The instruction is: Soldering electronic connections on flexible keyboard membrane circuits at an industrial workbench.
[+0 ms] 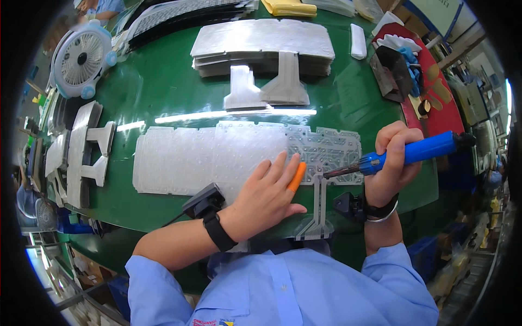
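Work looks under way but unfinished: a thin flat circuit sheet, silvery leftward and clear with printed traces rightward, lies beneath the left hand, flattened and grasping nothing. The right hand clenches a blue cylindrical handheld tool, its tip left of that grip, by the sheet's narrow tail; contact is unclear. Silvery sheet stacks stand beyond both hands and left of the left hand; whether these are done or waiting, I cannot tell.
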The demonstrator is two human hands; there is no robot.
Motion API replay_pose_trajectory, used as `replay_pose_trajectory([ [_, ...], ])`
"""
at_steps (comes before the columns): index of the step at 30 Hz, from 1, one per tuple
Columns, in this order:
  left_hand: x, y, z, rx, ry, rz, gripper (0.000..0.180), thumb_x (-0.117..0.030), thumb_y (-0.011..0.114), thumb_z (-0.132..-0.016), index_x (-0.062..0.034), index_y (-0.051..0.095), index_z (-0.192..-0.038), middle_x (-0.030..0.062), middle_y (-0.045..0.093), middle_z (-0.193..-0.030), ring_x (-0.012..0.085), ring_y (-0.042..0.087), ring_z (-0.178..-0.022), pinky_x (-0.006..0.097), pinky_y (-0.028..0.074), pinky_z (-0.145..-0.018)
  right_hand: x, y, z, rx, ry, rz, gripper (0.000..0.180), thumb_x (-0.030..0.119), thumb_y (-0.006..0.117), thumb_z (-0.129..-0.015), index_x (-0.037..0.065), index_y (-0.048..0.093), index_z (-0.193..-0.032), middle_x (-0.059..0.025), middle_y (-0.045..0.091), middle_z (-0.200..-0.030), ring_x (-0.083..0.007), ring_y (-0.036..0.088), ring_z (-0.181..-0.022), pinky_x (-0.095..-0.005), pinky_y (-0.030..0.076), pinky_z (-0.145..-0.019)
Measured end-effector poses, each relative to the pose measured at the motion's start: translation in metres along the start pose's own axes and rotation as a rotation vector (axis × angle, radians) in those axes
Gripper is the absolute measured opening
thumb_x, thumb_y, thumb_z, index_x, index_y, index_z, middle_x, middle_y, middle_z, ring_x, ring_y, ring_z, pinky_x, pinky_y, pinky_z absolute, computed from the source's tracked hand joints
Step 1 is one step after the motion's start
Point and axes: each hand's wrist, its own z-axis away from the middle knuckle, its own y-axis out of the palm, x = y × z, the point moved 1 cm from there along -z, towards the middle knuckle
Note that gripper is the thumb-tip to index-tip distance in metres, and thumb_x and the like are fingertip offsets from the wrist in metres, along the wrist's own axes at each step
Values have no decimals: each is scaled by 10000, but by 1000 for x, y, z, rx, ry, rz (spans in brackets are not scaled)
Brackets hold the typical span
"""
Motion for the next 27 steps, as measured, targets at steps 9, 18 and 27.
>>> replay_pose_trajectory([
  [9, 0, 0, 1, 10, 7, -17, 702, -537, 536, -800, 55, 557, -1177, 183, 430, -1350, 323, 416, -1214, 397, 350, -971, -14, -3, 4, 78, -22, -71, 78, 49, 498, -889, 35, 442, -836, -63, 509, -710, -83, 409, -605, -231, 327, -548],
  [18, 2, 2, -3, -46, 4, -1, 647, -555, 505, -822, 8, 616, -1120, 179, 442, -1330, 330, 408, -1208, 424, 343, -964, -17, -1, 0, 67, -27, -35, 115, 82, 521, -890, 48, 442, -816, -53, 499, -694, -80, 405, -599, -235, 323, -537],
  [27, -3, 1, -16, -24, 41, 26, 554, -579, 492, -824, -160, 631, -1158, 140, 457, -1266, 321, 393, -1190, 482, 309, -991, -21, -39, -28, -356, 94, -118, 236, 226, 504, -915, 71, 411, -763, -10, 402, -656, -69, 346, -555, -227, 266, -494],
])
